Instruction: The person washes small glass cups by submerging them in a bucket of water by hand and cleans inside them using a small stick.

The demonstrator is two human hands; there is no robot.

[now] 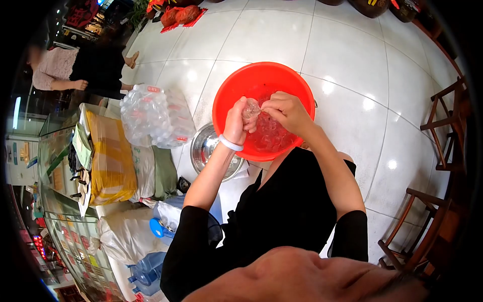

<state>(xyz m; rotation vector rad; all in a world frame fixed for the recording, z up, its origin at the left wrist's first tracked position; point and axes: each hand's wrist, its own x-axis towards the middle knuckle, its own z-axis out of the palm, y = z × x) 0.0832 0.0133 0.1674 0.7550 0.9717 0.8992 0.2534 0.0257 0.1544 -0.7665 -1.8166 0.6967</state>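
Note:
My left hand (235, 122), with a white band at the wrist, is closed round a small clear glass (250, 108). From the other side, my right hand (290, 111) pinches the narrow end of that glass between thumb and fingertips. Both hands are over a red plastic tub (230, 86). Several clear pieces that look like glassware (271, 136) lie at the bottom of the tub, apparently in water; their exact shapes are hard to make out. Beside the tub on the left, partly behind my left forearm, is a shiny metal basin (202, 146).
Shrink-wrapped plastic bottles (157, 117) stand at the left, near a yellow-wrapped box (110, 156) and white sacks (126, 226). Blue water jugs (148, 272) lie lower left. Wooden chairs (443, 121) line the right side. Another person (60, 65) is at upper left on the tiled floor (347, 126).

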